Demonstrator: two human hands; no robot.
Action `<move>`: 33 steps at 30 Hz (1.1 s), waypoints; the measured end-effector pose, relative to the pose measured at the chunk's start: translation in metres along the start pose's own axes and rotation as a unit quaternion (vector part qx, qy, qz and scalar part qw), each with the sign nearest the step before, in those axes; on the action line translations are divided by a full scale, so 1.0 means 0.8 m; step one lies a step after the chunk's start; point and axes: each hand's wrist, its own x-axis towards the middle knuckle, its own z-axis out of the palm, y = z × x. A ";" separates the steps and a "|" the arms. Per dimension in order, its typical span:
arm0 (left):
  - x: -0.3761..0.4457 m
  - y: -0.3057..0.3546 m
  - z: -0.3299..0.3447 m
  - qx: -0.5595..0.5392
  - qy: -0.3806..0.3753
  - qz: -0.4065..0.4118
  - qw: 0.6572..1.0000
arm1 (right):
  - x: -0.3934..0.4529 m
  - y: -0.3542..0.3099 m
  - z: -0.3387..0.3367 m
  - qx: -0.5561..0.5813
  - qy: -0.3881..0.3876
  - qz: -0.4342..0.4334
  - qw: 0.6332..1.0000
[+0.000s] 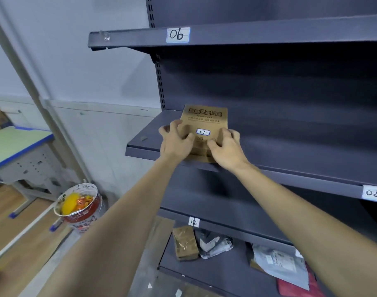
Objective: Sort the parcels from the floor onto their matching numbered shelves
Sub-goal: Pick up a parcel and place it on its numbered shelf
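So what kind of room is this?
Probably a parcel sorting or storage room: dark metal shelves carry handwritten number tags, and wrapped parcels lie on the lowest shelf.

1. All you can really see of the person is two forearms and the hands, left hand (176, 140) and right hand (225, 146).
2. No sleeves anywhere in view, so both arms are bare right up to where the bottom edge cuts them off.
3. No gloves, and I can't spot a watch, a strap or rings on either wrist or hand.
4. Fingernails look short, though it's a bit blurry to be sure.
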 end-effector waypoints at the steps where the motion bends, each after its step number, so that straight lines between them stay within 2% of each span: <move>1: 0.009 -0.011 0.001 0.005 -0.001 -0.008 1.000 | 0.008 0.002 0.013 -0.013 -0.006 -0.001 1.000; 8: 0.087 -0.047 -0.022 0.065 -0.001 0.001 0.998 | 0.081 -0.020 0.060 -0.035 -0.053 -0.007 0.998; 20: 0.206 -0.078 -0.028 0.095 -0.009 0.046 0.994 | 0.178 -0.052 0.113 -0.051 -0.045 0.027 0.997; 28: 0.233 -0.095 -0.040 0.084 -0.055 0.088 0.991 | 0.190 -0.053 0.133 -0.045 -0.015 0.041 0.998; 33: 0.227 -0.091 -0.046 0.157 -0.077 0.085 0.981 | 0.183 -0.056 0.132 -0.005 -0.008 0.055 0.998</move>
